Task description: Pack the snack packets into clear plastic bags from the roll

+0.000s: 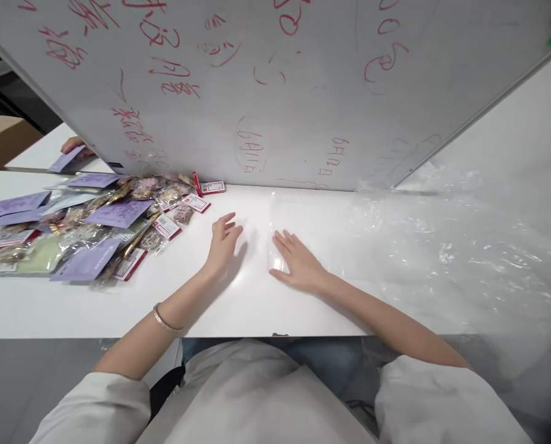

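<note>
My left hand (222, 243) hovers just over the white table (238, 308) with fingers spread and nothing in it. My right hand (296, 262) lies flat, palm down, on a clear plastic bag (280, 216) that is spread on the table in front of me. A heap of clear plastic bags (451, 246) covers the table to the right of that hand. To the left lies a pile of snack packets (95, 228) with purple cards and red-and-white labels, about a hand's width from my left hand.
A whiteboard (275, 92) with red writing stands upright along the table's far side. Beyond its left end, another person's hand (72, 145) rests near a purple card. The table's front edge runs just before my body.
</note>
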Motion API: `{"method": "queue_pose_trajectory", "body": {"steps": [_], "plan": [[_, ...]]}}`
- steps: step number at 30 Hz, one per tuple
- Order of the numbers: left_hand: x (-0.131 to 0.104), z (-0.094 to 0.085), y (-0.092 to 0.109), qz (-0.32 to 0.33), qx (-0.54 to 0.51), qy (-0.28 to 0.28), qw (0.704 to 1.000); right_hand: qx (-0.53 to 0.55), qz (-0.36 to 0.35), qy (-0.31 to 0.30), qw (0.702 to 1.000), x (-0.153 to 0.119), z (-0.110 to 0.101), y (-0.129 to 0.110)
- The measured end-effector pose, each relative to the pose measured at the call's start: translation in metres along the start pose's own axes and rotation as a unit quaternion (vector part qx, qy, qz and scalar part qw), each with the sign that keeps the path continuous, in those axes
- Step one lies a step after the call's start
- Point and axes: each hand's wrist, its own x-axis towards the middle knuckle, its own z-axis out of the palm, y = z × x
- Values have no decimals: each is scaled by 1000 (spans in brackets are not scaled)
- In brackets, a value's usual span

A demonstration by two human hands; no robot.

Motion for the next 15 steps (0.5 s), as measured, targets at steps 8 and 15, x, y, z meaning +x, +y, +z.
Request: {"method": "queue_pose_trajectory", "body": {"steps": [8, 15], "plan": [[8, 3, 0, 283, 408, -183, 848, 253, -232, -166, 924, -8, 2, -53], [-22, 17, -27, 220, 512, -249, 792, 226, -13, -5, 974, 19, -17, -23]]}}
